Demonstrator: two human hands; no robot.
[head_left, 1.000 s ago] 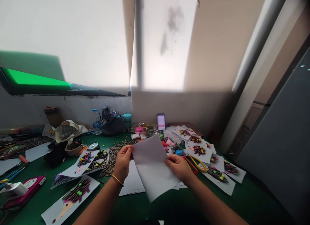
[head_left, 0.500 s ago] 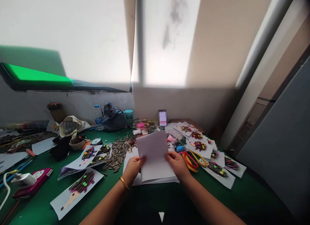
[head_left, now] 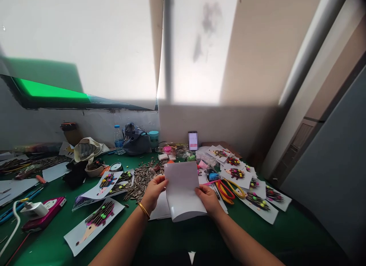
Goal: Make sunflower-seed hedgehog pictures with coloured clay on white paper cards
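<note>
Between my two hands is a white sheet of paper (head_left: pixel 184 191), its lower edge bowed toward me. My left hand (head_left: pixel 154 191), with a gold bangle at the wrist, pinches the sheet's left edge. The right edge is pinched between the thumb and fingers of my right hand (head_left: pixel 209 198). Beneath the sheet, more white paper (head_left: pixel 160 208) lies on the green table, partly covered. Just left of my left hand spreads a heap of striped sunflower seeds (head_left: pixel 141 180). Scissors with red and yellow handles (head_left: pixel 224 191) lie beside my right hand.
Hedgehog picture cards (head_left: pixel 237 173) overlap at the right, and another hedgehog card (head_left: pixel 94 224) lies front left. A phone (head_left: pixel 193 140) leans against the wall. Further left are a pink power strip (head_left: pixel 47 212), a dark bag (head_left: pixel 136 142) and a water bottle (head_left: pixel 118 139).
The held sheet has lifted off the paper below and its lower edge now curves. My left hand has shifted up and left along its edge. The view has moved slightly.
</note>
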